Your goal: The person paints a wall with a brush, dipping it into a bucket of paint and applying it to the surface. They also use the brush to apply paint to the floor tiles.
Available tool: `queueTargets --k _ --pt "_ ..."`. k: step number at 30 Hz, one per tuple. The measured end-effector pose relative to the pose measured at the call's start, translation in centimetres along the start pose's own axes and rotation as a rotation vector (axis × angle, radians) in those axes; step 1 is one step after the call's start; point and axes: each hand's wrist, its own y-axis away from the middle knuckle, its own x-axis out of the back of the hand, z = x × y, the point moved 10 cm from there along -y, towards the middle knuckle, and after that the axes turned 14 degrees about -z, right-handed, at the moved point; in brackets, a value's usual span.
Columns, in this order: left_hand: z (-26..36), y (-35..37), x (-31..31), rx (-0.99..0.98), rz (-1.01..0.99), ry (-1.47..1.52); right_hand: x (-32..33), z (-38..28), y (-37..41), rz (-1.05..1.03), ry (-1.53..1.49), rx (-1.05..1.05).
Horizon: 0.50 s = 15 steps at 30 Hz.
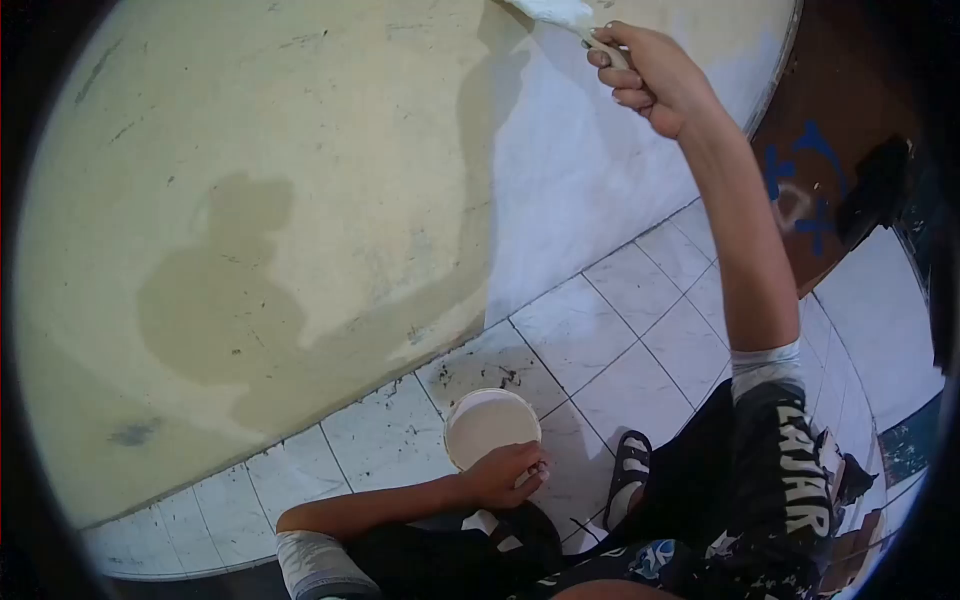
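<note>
My right hand (645,80) is raised at the upper right, its fingers wrapped round the handle of a paintbrush (552,10). White paint covers the brush head, which lies against or close to the wall at the top edge. Beneath it, a white painted area (570,150) borders the yellowish wall (370,120). Low in the view, my left hand (503,474) is held with curled fingers over the near rim of a round bucket (490,425) of pale paint. What those fingers hold, if anything, is too small to make out.
White floor tiles (640,330) with dark specks meet the wall along a slanting edge. My sandalled foot (629,470) is right of the bucket. A brown panel with blue marks (815,200) stands at the right, with clutter (850,480) below it.
</note>
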Motion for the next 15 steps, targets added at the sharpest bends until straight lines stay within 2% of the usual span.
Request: queueTargets --k 2,3,4,5,6,8,11,15 --pt "0.2 -0.1 -0.2 0.017 -0.013 0.009 -0.2 2.7 0.7 0.138 -0.206 0.059" --pt "-0.2 -0.2 -0.5 0.019 -0.012 0.03 -0.6 6.8 0.1 0.158 -0.169 0.076" --pt "0.2 -0.1 -0.1 0.001 0.006 0.013 -2.0 10.3 0.9 0.205 -0.093 -0.028" --pt "0.5 0.0 0.3 -0.017 0.025 -0.003 -3.0 14.0 0.9 0.161 0.007 0.034" --pt "0.4 0.1 0.5 -0.012 0.025 -0.004 -4.7 17.6 2.2 0.229 -0.206 -0.056" --pt "0.5 0.3 0.7 -0.022 0.052 0.014 -7.3 24.7 3.5 0.193 -0.401 -0.061" --pt "0.8 0.3 0.6 -0.046 0.071 -0.074 -9.2 31.0 5.9 0.188 -0.445 -0.156" --pt "0.7 -0.1 0.2 0.028 -0.005 -0.014 -10.4 39.0 11.0 0.153 -0.353 -0.428"
